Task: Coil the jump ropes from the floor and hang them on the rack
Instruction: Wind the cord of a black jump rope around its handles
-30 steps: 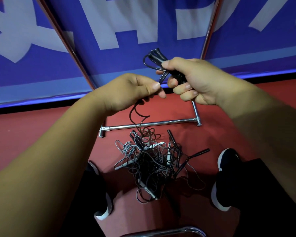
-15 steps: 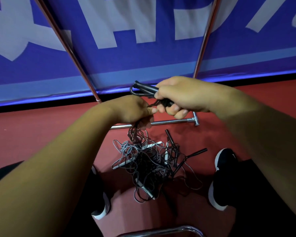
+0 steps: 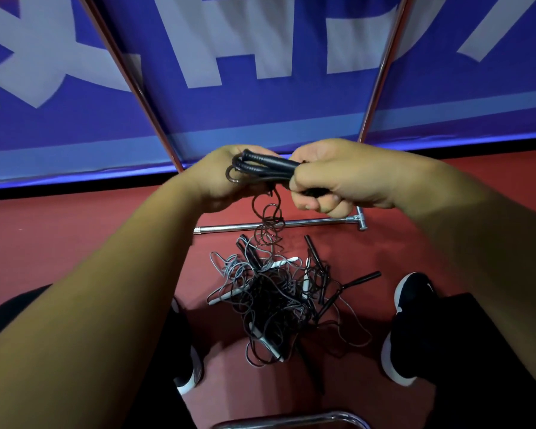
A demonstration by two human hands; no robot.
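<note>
Since half a second ago my left hand point(image 3: 217, 181) has risen to the handle tips, where it holds the cord point(image 3: 268, 224) in loops. My right hand point(image 3: 338, 181) clenches the black handles point(image 3: 270, 164) at mid-frame. The cord curls down to the pile point(image 3: 279, 292) at lower centre.

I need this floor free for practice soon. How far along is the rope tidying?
Barely begun. Done: nothing visible; no rope hangs on the rack poles in view. In hand: the right hand grips the handles of one black jump rope while the left hand holds its first loops, the cord trailing down. Left: the tangled pile on the floor.
</note>
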